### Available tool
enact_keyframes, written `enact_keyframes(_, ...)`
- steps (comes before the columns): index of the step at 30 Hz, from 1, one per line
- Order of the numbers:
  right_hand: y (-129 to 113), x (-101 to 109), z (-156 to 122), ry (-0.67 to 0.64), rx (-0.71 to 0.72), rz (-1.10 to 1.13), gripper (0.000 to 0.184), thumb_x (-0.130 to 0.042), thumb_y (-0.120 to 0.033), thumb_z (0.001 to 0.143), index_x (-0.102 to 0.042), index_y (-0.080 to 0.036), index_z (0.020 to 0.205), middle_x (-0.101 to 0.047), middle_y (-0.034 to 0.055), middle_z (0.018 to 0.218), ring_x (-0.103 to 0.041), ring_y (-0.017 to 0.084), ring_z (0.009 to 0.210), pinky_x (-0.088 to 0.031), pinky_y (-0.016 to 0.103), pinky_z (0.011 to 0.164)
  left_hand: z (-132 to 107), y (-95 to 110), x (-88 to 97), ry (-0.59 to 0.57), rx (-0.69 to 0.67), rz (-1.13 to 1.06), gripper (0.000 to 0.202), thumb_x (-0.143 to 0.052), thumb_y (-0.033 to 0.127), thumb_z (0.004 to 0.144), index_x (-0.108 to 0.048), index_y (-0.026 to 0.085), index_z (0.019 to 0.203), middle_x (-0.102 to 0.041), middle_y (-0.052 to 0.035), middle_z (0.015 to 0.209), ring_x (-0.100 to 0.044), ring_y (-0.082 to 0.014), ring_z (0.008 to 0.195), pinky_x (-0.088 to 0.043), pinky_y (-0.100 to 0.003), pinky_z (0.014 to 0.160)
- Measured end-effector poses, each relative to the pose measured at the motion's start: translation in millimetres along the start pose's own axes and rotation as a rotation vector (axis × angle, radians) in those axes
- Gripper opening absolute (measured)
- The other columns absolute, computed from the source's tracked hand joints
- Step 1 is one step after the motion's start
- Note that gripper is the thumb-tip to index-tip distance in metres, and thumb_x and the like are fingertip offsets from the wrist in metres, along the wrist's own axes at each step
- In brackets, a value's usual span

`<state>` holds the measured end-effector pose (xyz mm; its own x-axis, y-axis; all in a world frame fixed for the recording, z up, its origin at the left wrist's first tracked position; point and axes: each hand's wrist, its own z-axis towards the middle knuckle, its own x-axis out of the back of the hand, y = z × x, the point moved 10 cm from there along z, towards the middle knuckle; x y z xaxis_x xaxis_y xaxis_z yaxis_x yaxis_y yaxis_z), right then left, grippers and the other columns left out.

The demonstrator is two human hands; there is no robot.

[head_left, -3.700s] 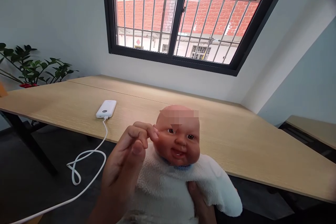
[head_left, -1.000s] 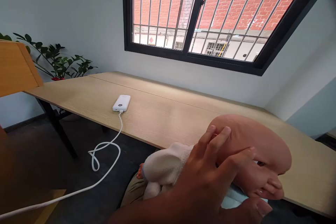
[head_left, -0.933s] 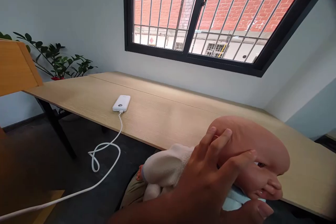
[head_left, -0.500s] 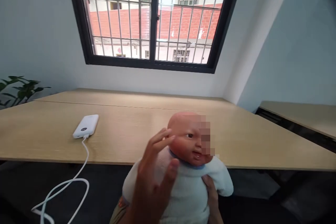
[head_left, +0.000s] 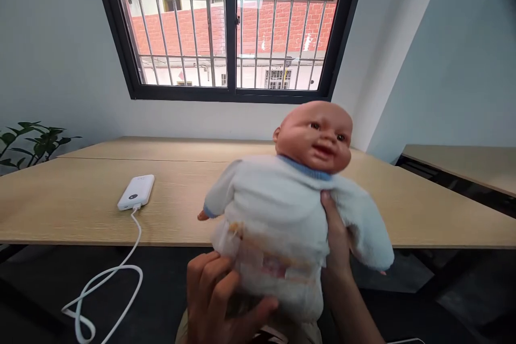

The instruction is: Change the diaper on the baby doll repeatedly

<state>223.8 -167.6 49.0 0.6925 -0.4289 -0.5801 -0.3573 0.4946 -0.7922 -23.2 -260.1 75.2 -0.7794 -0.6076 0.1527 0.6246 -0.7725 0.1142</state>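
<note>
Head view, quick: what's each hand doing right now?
Left hand: closed, holding the lower body of the baby doll.
Right hand: closed, holding the doll's chest, thumb in front.

The left hand (head_left: 215,293) grips the lower body of a baby doll (head_left: 278,215) in white fleece, the right hand (head_left: 336,239) its chest; a white power bank (head_left: 136,192) lies on the worktop (head_left: 60,209) left of the doll.

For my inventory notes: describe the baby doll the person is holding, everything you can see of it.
The baby doll has a bald, smooth, pinkish head, brown eyes and an open, smiling mouth. It wears a fuzzy white garment with a blue collar, orange-tinged marks low on the front, and a small bare hand showing at one sleeve. It is held up, slightly tilted, before a wooden table, touched low on the body by the left hand and at the chest by the right hand.
</note>
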Motion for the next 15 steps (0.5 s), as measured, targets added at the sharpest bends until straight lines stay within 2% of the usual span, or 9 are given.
enact_keyframes(2,-11,-21,8,-0.067,0.013,0.051,0.053,-0.07,-0.046,0.08,-0.065,-0.021,0.126,-0.066,0.0035,0.127,-0.058,0.023,0.123,-0.048,0.036,0.105,1,-7,-9.6,-0.024,0.041,0.056,0.04,-0.083,0.045,0.069,-0.059,0.023,0.093,-0.062,-0.0045,0.088,-0.06,-0.0224,0.085,-0.053,-0.037,0.078)
enact_keyframes(4,-14,-29,13,-0.102,0.0,0.093,0.055,-0.07,-0.047,0.08,-0.064,-0.02,0.127,-0.067,0.0047,0.126,-0.059,0.024,0.122,-0.051,0.036,0.102,-2,-17,-13.7,-0.014,0.121,0.023,0.044,-0.079,0.05,0.072,-0.059,0.024,0.1,-0.06,-0.0061,0.098,-0.059,-0.0239,0.093,-0.052,-0.039,0.083)
enact_keyframes(6,-12,-24,13,-0.091,-0.009,0.113,0.055,-0.07,-0.048,0.079,-0.064,-0.021,0.127,-0.068,0.0037,0.124,-0.059,0.023,0.122,-0.05,0.036,0.104,-6,-29,-12.2,0.015,0.22,-0.066,0.049,-0.072,0.058,0.076,-0.057,0.024,0.107,-0.056,-0.0074,0.106,-0.058,-0.0257,0.099,-0.052,-0.04,0.085)
enact_keyframes(9,-12,1,1,0.019,0.019,0.077,0.05,-0.072,-0.047,0.078,-0.066,-0.023,0.122,-0.067,-0.0009,0.124,-0.054,0.02,0.128,-0.042,0.033,0.112,-11,-37,-5.4,0.027,0.308,-0.145,0.053,-0.066,0.062,0.08,-0.053,0.026,0.116,-0.052,-0.0086,0.115,-0.056,-0.0285,0.107,-0.053,-0.044,0.088)
enact_keyframes(12,-10,25,-22,0.131,0.026,0.0,0.044,-0.072,-0.05,0.077,-0.068,-0.03,0.116,-0.065,-0.0068,0.128,-0.048,0.017,0.134,-0.033,0.03,0.119,-4,-10,3.9,0.017,0.132,-0.057,0.052,-0.076,0.059,0.072,-0.056,0.028,0.109,-0.052,-0.0072,0.116,-0.056,-0.0277,0.107,-0.054,-0.043,0.087)
enact_keyframes(15,-13,48,-45,0.212,0.103,-0.102,0.039,-0.069,-0.053,0.078,-0.068,-0.034,0.112,-0.061,-0.0109,0.133,-0.041,0.019,0.139,-0.025,0.033,0.124,1,21,9.8,0.038,-0.063,0.073,0.042,-0.085,0.048,0.066,-0.061,0.027,0.094,-0.056,-0.0038,0.099,-0.058,-0.0217,0.095,-0.055,-0.036,0.083)
